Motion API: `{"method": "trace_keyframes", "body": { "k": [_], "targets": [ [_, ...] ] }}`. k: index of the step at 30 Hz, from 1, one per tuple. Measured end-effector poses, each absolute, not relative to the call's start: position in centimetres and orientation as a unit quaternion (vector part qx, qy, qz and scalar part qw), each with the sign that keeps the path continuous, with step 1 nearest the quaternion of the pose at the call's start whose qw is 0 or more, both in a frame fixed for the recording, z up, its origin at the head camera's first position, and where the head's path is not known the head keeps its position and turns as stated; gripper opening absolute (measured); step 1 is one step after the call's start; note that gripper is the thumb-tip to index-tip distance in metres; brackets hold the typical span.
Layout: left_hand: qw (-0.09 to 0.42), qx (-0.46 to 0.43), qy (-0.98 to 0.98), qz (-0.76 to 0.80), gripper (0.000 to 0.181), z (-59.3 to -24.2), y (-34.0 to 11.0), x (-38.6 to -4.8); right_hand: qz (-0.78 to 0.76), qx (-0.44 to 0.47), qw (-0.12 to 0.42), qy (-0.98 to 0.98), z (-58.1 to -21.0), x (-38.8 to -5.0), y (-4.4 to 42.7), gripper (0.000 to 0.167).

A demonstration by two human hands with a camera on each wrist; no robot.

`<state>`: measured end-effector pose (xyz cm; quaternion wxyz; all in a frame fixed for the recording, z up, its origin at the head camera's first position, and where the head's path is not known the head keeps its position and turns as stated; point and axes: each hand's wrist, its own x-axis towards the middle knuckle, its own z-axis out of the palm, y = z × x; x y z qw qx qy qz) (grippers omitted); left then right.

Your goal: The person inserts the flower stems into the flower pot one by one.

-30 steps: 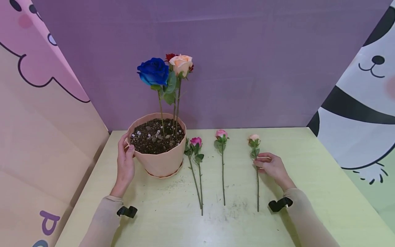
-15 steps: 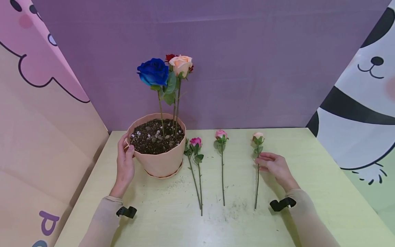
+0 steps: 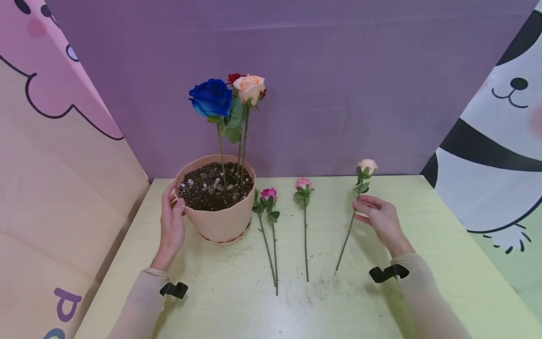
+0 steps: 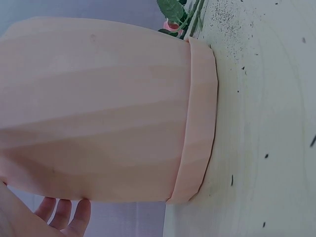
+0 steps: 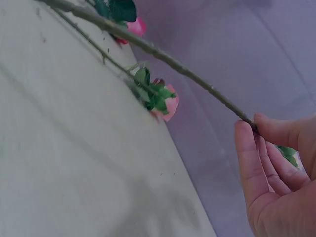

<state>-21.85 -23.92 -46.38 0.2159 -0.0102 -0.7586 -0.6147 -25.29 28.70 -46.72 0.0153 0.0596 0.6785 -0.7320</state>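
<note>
My right hand (image 3: 378,221) pinches the stem of a pale peach rose (image 3: 367,166) between thumb and fingertips. The rose leans to the right, its stem end low over the table. In the right wrist view the stem (image 5: 170,60) runs up and left from the right hand (image 5: 276,173). My left hand (image 3: 171,226) holds the left side of a pink flowerpot (image 3: 222,221), thumb near its rim. The left wrist view has the fingers of the left hand (image 4: 59,217) against the wall of the flowerpot (image 4: 98,108). A blue rose (image 3: 210,98), a peach rose (image 3: 249,88) and red blooms stand in the soil.
Two dark pink roses (image 3: 268,194) lie with stems crossing right of the pot. Further right lies a light pink rose (image 3: 303,186). Soil crumbs dot the pale table (image 3: 237,301). A purple backdrop (image 3: 338,94) rises behind.
My right hand has lifted the pale peach rose off the table; its head has moved up and right, and the stem now slants. The left hand and the flowerpot have stayed in place.
</note>
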Motion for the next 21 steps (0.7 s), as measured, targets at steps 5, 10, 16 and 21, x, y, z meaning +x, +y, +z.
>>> {"method": "trace_keyframes", "body": {
  "k": [5,10,16,21],
  "targets": [
    [0.218,-0.010,-0.760,-0.613,0.053,-46.4,-23.9,-21.7,-0.761,0.056,-0.006,0.646,-44.9,-25.2,27.7,0.034],
    [0.213,-0.009,-0.762,-0.611,0.053,-46.4,-23.9,-21.6,-0.773,0.041,-0.030,0.632,-43.0,-25.1,26.4,0.031],
    [0.210,-0.005,-0.760,-0.615,0.053,-46.3,-23.9,-21.7,-0.792,0.032,-0.051,0.607,-40.9,-25.4,24.7,0.030],
    [0.205,-0.004,-0.760,-0.617,0.054,-46.4,-24.0,-21.8,-0.805,0.016,-0.069,0.589,-39.4,-25.7,23.0,0.027]
  ]
}}
